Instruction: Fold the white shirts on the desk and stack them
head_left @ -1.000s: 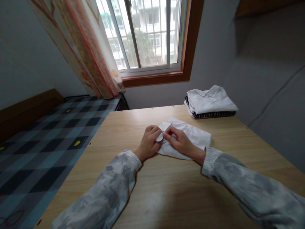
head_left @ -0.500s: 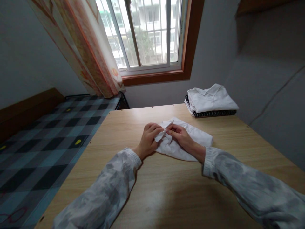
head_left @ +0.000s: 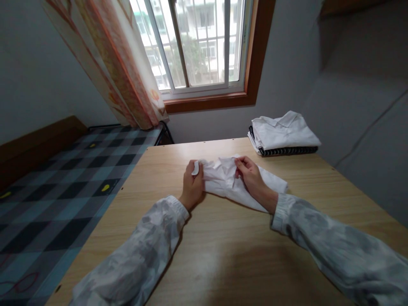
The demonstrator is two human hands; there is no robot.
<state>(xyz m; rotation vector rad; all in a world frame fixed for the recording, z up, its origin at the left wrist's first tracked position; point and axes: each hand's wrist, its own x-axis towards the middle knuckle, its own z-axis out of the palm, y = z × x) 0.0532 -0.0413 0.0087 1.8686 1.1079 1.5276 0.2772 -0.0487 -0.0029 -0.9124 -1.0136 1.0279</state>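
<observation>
A white shirt [head_left: 219, 176], partly folded and creased, lies across the wooden table in front of me. My left hand [head_left: 193, 182] is closed on its left end, and a small white flap sticks out between thumb and fingers. On the right, my right hand [head_left: 250, 176] pinches the upper edge of the cloth between thumb and fingertips, raising it a little. The rest of the shirt runs under and behind my right hand toward the right. Fine details at the fingertips are too small to tell.
A stack of folded clothes [head_left: 285, 131], white on top with a black striped piece below, sits at the table's [head_left: 197, 255] far right corner. Left of the table is a bed with a checked cover [head_left: 105, 170]. A window [head_left: 204, 46] and a curtain [head_left: 121, 63] are behind.
My hands were close together at one spot on the shirt. Now they are apart, the left shifted left and the right moved right and up, with the cloth stretched between them.
</observation>
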